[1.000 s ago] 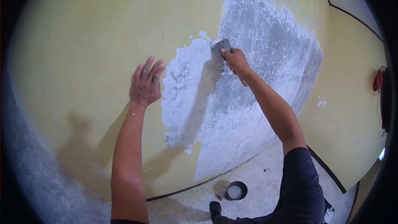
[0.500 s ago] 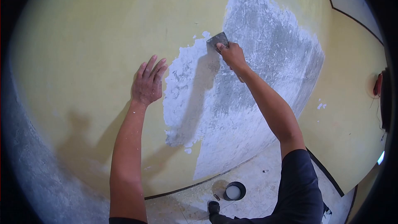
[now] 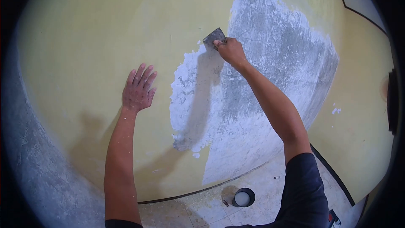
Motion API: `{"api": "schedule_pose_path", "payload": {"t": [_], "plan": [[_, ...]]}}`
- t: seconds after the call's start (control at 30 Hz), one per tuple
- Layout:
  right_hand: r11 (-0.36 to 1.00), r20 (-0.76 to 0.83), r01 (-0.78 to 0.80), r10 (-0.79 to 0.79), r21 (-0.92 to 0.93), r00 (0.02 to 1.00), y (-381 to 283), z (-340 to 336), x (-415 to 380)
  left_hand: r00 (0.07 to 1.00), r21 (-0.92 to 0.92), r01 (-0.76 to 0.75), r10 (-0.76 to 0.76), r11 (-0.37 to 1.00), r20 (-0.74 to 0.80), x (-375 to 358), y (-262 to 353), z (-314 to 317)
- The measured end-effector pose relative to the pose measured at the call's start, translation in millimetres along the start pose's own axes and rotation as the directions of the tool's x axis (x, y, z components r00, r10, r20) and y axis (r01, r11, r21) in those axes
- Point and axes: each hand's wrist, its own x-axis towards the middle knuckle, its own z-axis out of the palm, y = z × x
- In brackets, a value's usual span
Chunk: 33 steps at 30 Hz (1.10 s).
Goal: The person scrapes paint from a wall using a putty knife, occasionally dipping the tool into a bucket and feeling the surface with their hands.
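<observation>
My right hand point(image 3: 230, 50) grips a flat grey scraper point(image 3: 214, 38), its blade lying against the wall at the upper left edge of the stripped patch point(image 3: 270, 55). The patch shows grey and whitish plaster with ragged edges. Yellow paint point(image 3: 97, 29) covers the wall around it. To the left, my left hand point(image 3: 138, 89) lies on the painted surface, fingers spread and holding nothing. White specks dot my left forearm. My right arm throws a shadow across the lower left of the bare plaster.
On the tiled floor point(image 3: 211, 211) stands a black container point(image 3: 244, 197) with whitish contents. A small dark object point(image 3: 225, 202) lies beside it, and paint crumbs are scattered along the dark skirting strip point(image 3: 185, 195). A dark object point(image 3: 392, 101) is at the far right.
The scraper has moved slightly left and up, and its blade is turned more. My left hand has shifted left and a little down on the wall, away from the patch.
</observation>
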Motion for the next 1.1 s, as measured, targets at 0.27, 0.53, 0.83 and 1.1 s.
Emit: {"api": "schedule_pose_path", "payload": {"t": [0.27, 0.53, 0.83, 1.1], "plan": [[0.996, 0.042, 0.058, -0.055, -0.071, 0.998, -1.1, -1.8, 1.4, 0.997, 0.029, 0.068, -0.067, 0.997, -0.037, -9.3, 0.8, 4.4], [0.985, 0.020, 0.118, -0.117, -0.128, 0.993, 1.2, 6.3, -7.5, 0.998, 0.051, 0.052, -0.054, 0.997, 0.034, -24.6, -0.4, 3.9], [0.995, -0.001, 0.073, -0.074, -0.065, 0.997, 4.4, 12.8, -10.4, 0.994, 0.081, 0.106, -0.107, 0.991, 0.001, -25.8, 0.4, 8.7], [0.996, 0.042, -0.041, 0.037, 0.077, 0.998, -2.2, 25.5, -18.1, 0.992, 0.105, 0.126, -0.127, 0.986, 0.004, -26.0, -0.7, 7.6]]}}
